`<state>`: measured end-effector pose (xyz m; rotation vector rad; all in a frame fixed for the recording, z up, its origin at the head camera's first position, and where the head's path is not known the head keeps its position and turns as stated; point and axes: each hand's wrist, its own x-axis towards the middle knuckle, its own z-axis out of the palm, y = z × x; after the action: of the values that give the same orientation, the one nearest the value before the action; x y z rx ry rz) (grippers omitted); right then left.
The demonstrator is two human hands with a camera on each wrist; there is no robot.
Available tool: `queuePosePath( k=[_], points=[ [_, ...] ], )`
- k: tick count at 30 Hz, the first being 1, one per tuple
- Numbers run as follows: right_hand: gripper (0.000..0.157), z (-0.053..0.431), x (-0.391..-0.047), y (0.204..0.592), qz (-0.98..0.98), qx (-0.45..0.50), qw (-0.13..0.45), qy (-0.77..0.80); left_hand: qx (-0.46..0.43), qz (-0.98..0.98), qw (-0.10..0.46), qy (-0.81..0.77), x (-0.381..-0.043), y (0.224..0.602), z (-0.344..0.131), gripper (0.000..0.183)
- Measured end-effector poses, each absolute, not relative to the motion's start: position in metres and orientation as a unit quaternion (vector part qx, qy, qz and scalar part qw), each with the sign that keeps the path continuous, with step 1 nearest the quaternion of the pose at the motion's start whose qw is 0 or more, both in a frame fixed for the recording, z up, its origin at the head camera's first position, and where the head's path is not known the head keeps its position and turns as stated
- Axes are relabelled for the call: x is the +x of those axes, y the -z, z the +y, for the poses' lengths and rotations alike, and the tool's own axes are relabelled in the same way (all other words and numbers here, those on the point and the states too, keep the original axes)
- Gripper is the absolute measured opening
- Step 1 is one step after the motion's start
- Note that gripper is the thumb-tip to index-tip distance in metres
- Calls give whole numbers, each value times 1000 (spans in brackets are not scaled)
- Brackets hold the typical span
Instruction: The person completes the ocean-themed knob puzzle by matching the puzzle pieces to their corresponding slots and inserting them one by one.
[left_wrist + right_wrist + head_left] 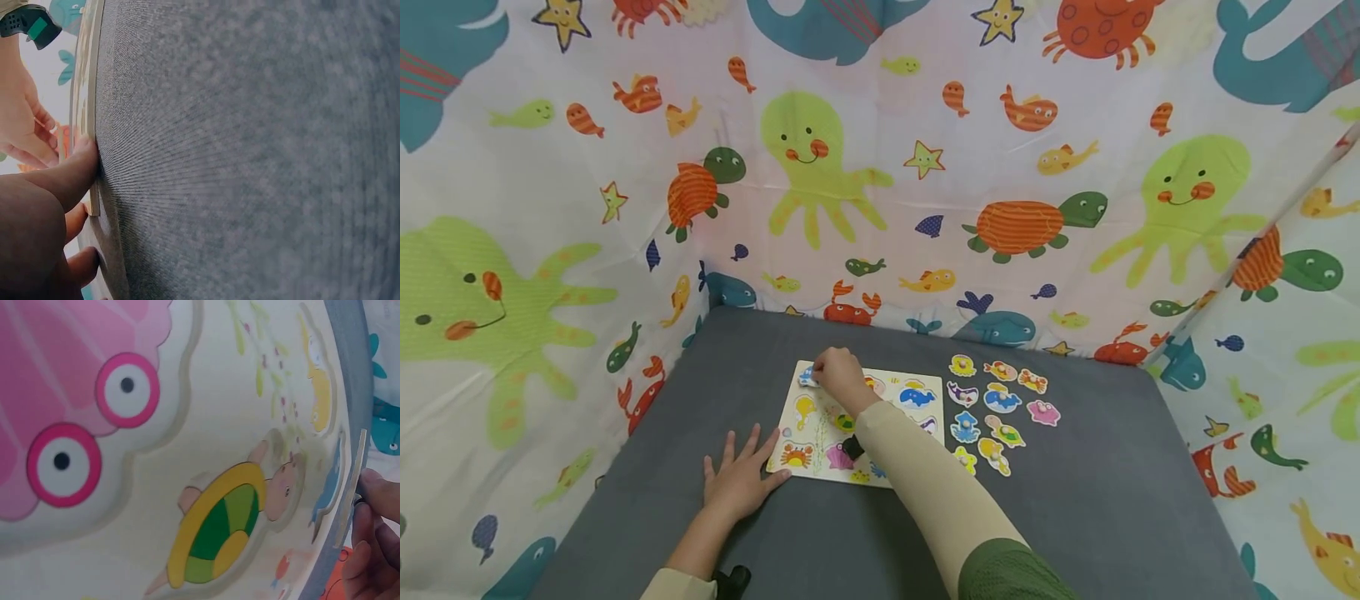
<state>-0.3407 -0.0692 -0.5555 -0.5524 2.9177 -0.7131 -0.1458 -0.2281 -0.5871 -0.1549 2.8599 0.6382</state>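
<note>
A wooden sea-animal puzzle board (791,410) lies on the grey table, with pictured recesses such as a turtle (215,531) and a pink shell (69,356). My right hand (842,377) is over the board's far left corner. Its thumb and fingers pinch the small knob of a thin puzzle piece (351,487), seen edge-on beside the blue recess (328,487); the piece's picture is hidden in the right wrist view. With fingers spread, my left hand (741,479) rests at the near left corner, its thumb (78,165) touching the board's edge.
Several loose knobbed pieces lie right of the board, among them a blue whale (1002,398), a pink fish (1043,412), a blue octopus (965,427) and a turtle (1004,432). A sea-animal printed cloth (865,192) surrounds the grey table (1097,500).
</note>
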Motion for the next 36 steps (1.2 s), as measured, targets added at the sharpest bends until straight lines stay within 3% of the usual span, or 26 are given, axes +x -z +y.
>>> queuePosePath(
  k=[24,36],
  points=[
    [13,-77,-346,565,957,-162,61,234,-60,967,100,-228,-149,588,-230,81],
    [13,-77,-352,580,959,-180,38,215,-63,966,108,-227,-148,589,-231,82]
  ],
)
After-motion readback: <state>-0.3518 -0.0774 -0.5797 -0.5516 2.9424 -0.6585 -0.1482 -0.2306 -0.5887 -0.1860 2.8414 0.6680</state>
